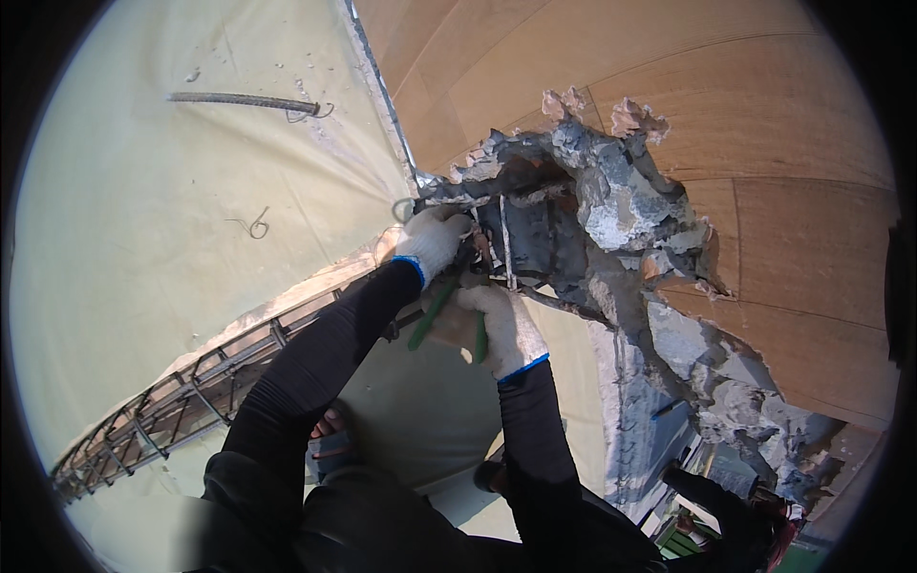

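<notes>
My left hand (432,237), in a white knit glove with a blue cuff, is curled against the steel bars at the mouth of a broken concrete hole (626,196). Its fingertips are hidden, so what it pinches there is unclear. Just below and to the right, my right hand (506,325), gloved alike, grips green-handled pliers (435,310). Their handles are spread apart, and the jaws point up at the bars beside my left hand. A pale, rough bar (506,241) crosses the hole right of both hands.
A long rebar cage (205,377) runs from the hole toward the lower left. Pale sheeting (239,172) bears a loose rebar piece (244,100) and a bent wire (258,225). Brown panelling (764,105) borders the jagged concrete. Another person's dark sleeve (712,497) shows at lower right.
</notes>
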`<state>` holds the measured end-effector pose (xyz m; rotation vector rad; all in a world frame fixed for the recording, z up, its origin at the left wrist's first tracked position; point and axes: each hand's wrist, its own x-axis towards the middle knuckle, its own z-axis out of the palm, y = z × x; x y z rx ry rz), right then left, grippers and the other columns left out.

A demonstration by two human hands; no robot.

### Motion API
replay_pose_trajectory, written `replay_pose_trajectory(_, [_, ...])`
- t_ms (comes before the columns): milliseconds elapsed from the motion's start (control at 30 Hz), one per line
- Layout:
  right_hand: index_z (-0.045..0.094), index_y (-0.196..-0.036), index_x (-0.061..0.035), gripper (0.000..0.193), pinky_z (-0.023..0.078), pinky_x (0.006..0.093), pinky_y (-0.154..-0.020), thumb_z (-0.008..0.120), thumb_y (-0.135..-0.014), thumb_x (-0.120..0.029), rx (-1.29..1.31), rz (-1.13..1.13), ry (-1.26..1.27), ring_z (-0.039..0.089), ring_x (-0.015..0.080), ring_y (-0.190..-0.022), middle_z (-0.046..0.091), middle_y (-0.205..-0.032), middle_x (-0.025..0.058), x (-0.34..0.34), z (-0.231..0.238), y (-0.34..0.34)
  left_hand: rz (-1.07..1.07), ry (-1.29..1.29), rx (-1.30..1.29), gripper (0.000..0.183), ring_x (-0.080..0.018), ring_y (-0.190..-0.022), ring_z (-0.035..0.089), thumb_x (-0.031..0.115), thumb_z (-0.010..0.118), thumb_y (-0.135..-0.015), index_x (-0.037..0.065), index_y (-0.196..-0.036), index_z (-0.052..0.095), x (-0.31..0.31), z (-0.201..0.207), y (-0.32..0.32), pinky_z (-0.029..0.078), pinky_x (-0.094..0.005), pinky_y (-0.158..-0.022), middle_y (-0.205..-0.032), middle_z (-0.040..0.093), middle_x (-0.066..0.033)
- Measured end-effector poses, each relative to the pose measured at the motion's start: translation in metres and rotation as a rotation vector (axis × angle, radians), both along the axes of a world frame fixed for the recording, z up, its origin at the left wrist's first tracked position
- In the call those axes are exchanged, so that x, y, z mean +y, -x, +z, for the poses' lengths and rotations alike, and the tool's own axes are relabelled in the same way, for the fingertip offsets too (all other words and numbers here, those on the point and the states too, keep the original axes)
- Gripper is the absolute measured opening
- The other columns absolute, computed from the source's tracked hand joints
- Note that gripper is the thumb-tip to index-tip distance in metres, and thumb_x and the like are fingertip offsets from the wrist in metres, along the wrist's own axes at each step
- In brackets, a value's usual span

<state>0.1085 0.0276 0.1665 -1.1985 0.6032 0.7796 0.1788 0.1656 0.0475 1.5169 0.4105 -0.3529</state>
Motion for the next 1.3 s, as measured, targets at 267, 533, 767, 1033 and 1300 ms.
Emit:
replay_pose_trajectory(267, [0.058,-0.139,0.0029,0.037,0.069,0.0532,-0.091,0.060,-0.103,-0.009,-0.032,0.158,0.232,0.075,0.0321,-0.111,0.068,-0.126,0.0160,-0.005,0.004,-0.002,0.063,-0.073,-0.078,0.041,-0.0366,-0.108,0.078,0.037,0.066,-0.103,0.006,-0.125,0.081,-0.008,-0.010,0.008,0.059,-0.0438,-0.098,-0.114,0.082,-0.0219])
replay_pose_trajectory(533, [0.057,-0.142,0.0030,0.041,0.068,0.0458,-0.084,0.060,-0.103,-0.009,-0.078,0.241,0.357,0.074,0.0281,-0.103,0.068,-0.118,0.0139,-0.008,0.000,-0.001,0.038,0.003,-0.102,0.035,-0.0322,-0.106,0.077,0.032,0.067,-0.107,0.005,-0.126,0.080,-0.010,-0.019,0.011,0.059,-0.0424,-0.096,-0.112,0.082,-0.0180])
replay_pose_trajectory(767, [0.065,-0.121,0.0030,0.025,0.068,0.0430,-0.073,0.067,-0.101,-0.011,-0.227,0.569,0.665,0.071,0.0235,-0.095,0.068,-0.105,0.0125,-0.022,-0.019,-0.010,0.004,-0.075,-0.135,0.033,-0.0230,-0.109,0.077,0.026,0.072,-0.108,0.002,-0.131,0.078,-0.008,-0.015,0.013,0.059,-0.0383,-0.097,-0.116,0.082,-0.0159])
replay_pose_trajectory(1033, [0.063,-0.114,0.0042,0.024,0.065,0.0406,-0.066,0.065,-0.103,-0.016,-0.286,0.617,0.860,0.072,0.0253,-0.077,0.070,-0.097,0.0131,-0.010,-0.021,-0.005,0.063,-0.134,-0.232,0.035,-0.0398,-0.113,0.076,0.034,0.067,-0.106,0.006,-0.124,0.080,-0.009,-0.021,0.019,0.058,-0.0456,-0.101,-0.117,0.081,-0.0222])
replay_pose_trajectory(1300, [0.064,-0.123,-0.0015,0.022,0.063,0.0488,-0.069,0.059,-0.113,-0.021,-0.066,0.140,0.328,0.074,0.0291,-0.079,0.071,-0.097,0.0128,-0.006,-0.024,-0.002,-0.027,-0.036,-0.196,0.040,-0.0389,-0.108,0.078,0.037,0.065,-0.106,0.004,-0.122,0.080,0.002,-0.010,0.011,0.059,-0.0464,-0.097,-0.113,0.081,-0.0238])
